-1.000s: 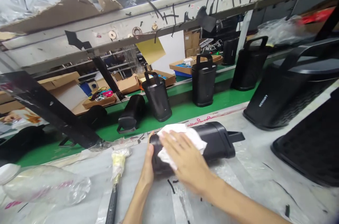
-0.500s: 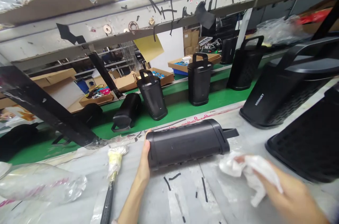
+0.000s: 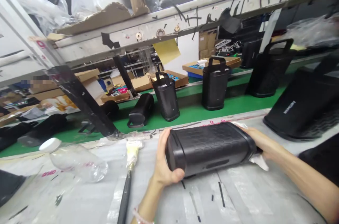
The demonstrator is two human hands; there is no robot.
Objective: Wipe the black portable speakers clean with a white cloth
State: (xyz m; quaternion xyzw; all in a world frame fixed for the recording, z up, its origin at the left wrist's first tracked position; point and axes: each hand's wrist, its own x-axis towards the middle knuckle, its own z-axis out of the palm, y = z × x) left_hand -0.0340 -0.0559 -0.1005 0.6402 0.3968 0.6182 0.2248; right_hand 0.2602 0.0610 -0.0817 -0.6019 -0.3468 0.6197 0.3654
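A black portable speaker (image 3: 212, 148) lies on its side, its ridged face toward me, just over the work surface. At its left end my left hand (image 3: 166, 164) grips the base, thumb in front and fingers behind. My right hand (image 3: 261, 143) is closed at the handle end, its fingers mostly hidden behind the speaker. A white cloth (image 3: 259, 162) sticks out below that hand, pressed between it and the speaker. To the left lies a black-handled tool (image 3: 128, 178) with a wrapped, pale head.
A clear plastic bottle (image 3: 78, 160) lies at the left. Upright speakers (image 3: 215, 86) stand on the green belt (image 3: 188, 98), with another speaker (image 3: 141, 109) lying there. A larger speaker (image 3: 293, 111) marked MERKURY is at the right. A black post (image 3: 87, 104) supports the shelf (image 3: 148, 28).
The speaker has been rolled so its ridged face shows. My right hand has moved in with the cloth from the right to the handle end. The view has shifted left.
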